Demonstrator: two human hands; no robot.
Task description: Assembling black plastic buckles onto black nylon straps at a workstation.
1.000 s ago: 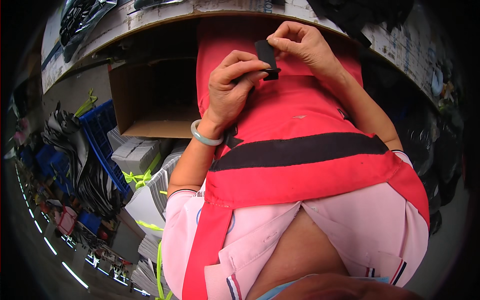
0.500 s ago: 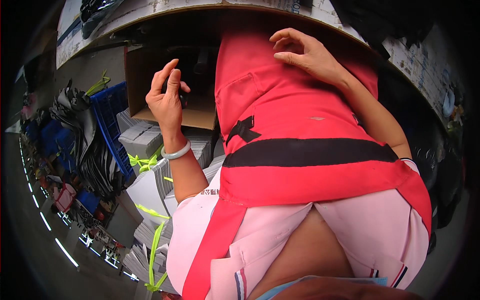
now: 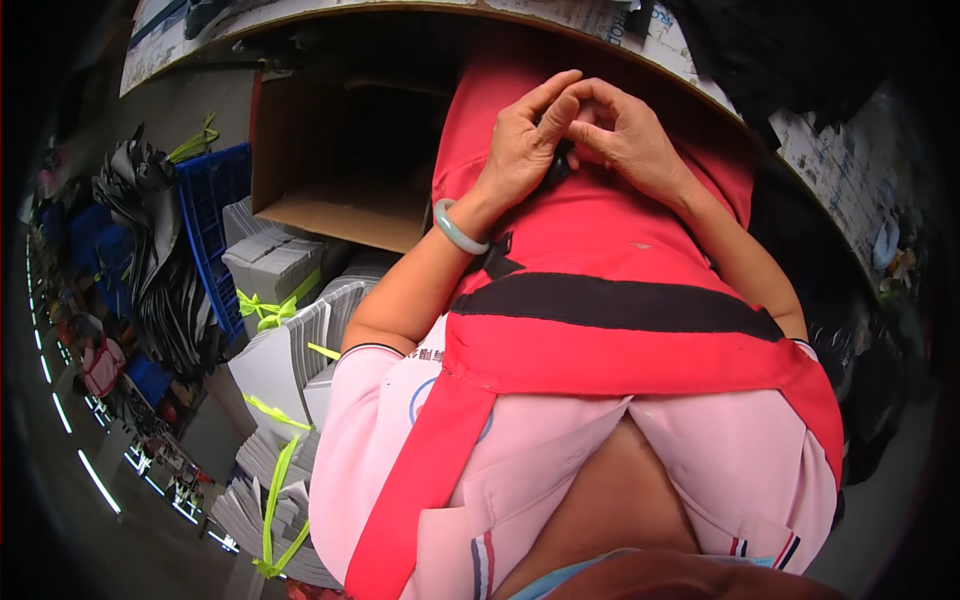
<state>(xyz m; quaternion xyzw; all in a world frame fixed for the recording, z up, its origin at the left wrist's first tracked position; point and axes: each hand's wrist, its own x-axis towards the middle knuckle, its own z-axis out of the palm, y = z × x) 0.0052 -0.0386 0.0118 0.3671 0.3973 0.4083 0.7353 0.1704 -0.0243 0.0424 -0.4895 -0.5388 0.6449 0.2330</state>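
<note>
The black piece [image 3: 557,170] sits at your left palm, mostly covered by your fingers. Your hands are just short of the near edge of the worktop [image 3: 835,190]; lift them carelessly and your knuckles could knock it. Your apron [image 3: 600,362] spreads beneath both hands, so a dropped piece could slide along its folds. Beside the apron's left edge is the box [image 3: 345,212], whose dark inside might hide anything slipping that way. Your left hand [image 3: 525,145] is curled round the piece; your right hand [image 3: 638,140] has its fingers bent in against or just beside the left fingertips, and I cannot tell whether it grips anything. With so little showing, a blind pinch could twist the piece loose.
</note>
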